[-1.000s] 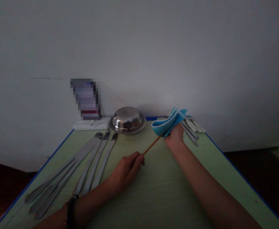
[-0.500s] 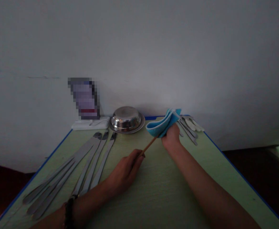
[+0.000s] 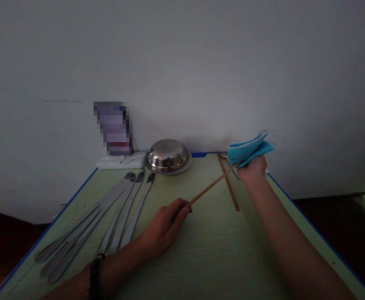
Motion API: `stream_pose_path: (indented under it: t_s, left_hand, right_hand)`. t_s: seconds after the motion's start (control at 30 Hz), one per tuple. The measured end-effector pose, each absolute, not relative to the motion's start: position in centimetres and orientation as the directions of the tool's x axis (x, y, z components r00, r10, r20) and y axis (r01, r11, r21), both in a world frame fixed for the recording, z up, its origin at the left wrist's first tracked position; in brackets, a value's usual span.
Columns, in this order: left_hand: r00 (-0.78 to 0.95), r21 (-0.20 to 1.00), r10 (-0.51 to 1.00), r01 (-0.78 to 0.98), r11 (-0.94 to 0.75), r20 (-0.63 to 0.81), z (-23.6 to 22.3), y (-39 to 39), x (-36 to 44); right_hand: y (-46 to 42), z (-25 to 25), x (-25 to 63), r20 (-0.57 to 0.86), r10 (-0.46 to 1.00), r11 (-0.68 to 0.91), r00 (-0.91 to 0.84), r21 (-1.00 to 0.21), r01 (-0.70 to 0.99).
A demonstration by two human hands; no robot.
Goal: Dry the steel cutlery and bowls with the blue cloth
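Note:
A thin wooden chopstick (image 3: 212, 184) slants up to the right across the middle of the table. Its near end is pinched between the thumb and fingers of my left hand (image 3: 170, 225). My right hand (image 3: 254, 168) is closed on a folded blue cloth (image 3: 247, 152), which wraps the chopstick's far end. The fingers of that hand are mostly hidden by the cloth. A second chopstick (image 3: 231, 187) lies on the table just left of my right wrist, passing behind the held one. Metal cutlery (image 3: 224, 156) shows partly behind the cloth.
An upside-down steel bowl (image 3: 168, 156) sits at the table's back edge. Left of it, a blurred-out phone-like screen (image 3: 115, 129) stands on a white base (image 3: 120, 161). Several long table knives (image 3: 132, 212) lie at the left. A wall rises behind the green table (image 3: 194, 258).
My right hand and the blue cloth have slid right, along and away from my left hand, exposing more of the chopstick. The second chopstick on the table has come into view.

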State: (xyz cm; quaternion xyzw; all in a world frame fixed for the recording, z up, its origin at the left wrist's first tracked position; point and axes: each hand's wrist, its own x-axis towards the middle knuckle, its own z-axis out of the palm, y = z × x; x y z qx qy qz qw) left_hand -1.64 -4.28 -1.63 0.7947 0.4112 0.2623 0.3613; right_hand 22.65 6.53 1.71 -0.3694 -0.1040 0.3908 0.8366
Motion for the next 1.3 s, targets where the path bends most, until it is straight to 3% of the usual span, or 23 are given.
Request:
stream_pose_path:
  t_s: [0.1, 0.23, 0.3, 0.4, 0.5, 0.6, 0.7, 0.8, 0.93, 1.03, 1.1, 1.17, 1.2, 1.3]
  left_hand:
    - [0.494, 0.805, 0.855, 0.438, -0.401, 0.157, -1.9, -4.4, -1.8]
    - [0.344, 0.865, 0.908, 0.35, -0.359, 0.238, -2.8, -3.8, -2.2]
    - [0.289, 0.881, 0.925, 0.331, -0.338, 0.246, -3.2, -3.4, -2.3]
    - [0.234, 0.88, 0.938, 0.345, -0.325, 0.255, -3.4, -3.2, -2.4]
    - [0.179, 0.865, 0.946, 0.387, -0.319, 0.269, -3.2, -3.2, -2.3]
    - [0.156, 0.848, 0.946, 0.419, -0.324, 0.284, -2.9, -3.2, -2.1]
    - [0.167, 0.845, 0.937, 0.407, -0.348, 0.306, -2.6, -3.2, -2.0]
    - [0.207, 0.845, 0.938, 0.412, -0.341, 0.277, -2.4, -3.1, -1.8]
    - [0.278, 0.816, 0.941, 0.487, -0.311, 0.193, -2.4, -3.0, -1.7]
    - [0.364, 0.762, 0.913, 0.533, -0.367, 0.184, -2.5, -2.8, -1.6]
    - [0.43, 0.711, 0.881, 0.555, -0.431, 0.198, -2.7, -2.8, -1.6]
    - [0.472, 0.668, 0.857, 0.572, -0.475, 0.205, -2.8, -2.8, -1.6]
    - [0.481, 0.655, 0.852, 0.579, -0.486, 0.207, -2.9, -2.9, -1.6]
    - [0.479, 0.642, 0.85, 0.586, -0.494, 0.217, -3.0, -3.0, -1.7]
  right_hand:
    - [6.3, 2.7, 24.8, -0.224, 0.649, 0.443, 0.727, -0.666, -0.6]
    - [6.1, 3.5, 24.6, -0.187, 0.611, 0.475, 0.769, -0.691, -0.545]
    - [6.1, 3.3, 23.7, -0.167, 0.677, 0.393, 0.717, -0.741, -0.544]
    - [5.8, 2.5, 22.2, -0.074, 0.891, 0.158, 0.448, -0.874, -0.459]
    - [4.7, 1.8, 21.1, -0.072, 0.997, -0.072, -0.009, -0.97, -0.233]
    - [3.3, 2.1, 20.1, -0.144, 0.895, -0.164, -0.422, -0.986, -0.011]
    - [2.3, 2.9, 19.1, -0.123, 0.784, -0.069, -0.608, -0.991, 0.113]
    - [2.0, 3.3, 17.8, -0.03, 0.813, 0.02, -0.581, -0.997, 0.08]
    - [2.4, 2.8, 16.6, 0.08, 0.905, 0.065, -0.418, -0.997, -0.05]
    - [3.0, 3.1, 17.4, 0.111, 0.946, 0.104, -0.304, -0.994, -0.04]
    - [3.3, 3.8, 19.3, 0.188, 0.971, 0.2, -0.15, -0.978, 0.067]
    - [3.5, 4.4, 21.9, 0.306, 0.952, 0.29, -0.008, -0.892, 0.347]
    - [3.6, 4.5, 23.2, 0.313, 0.95, 0.261, 0.018, -0.823, 0.505]
    - [3.9, 3.8, 26.2, 0.064, 0.994, 0.106, -0.085, -0.595, 0.797]
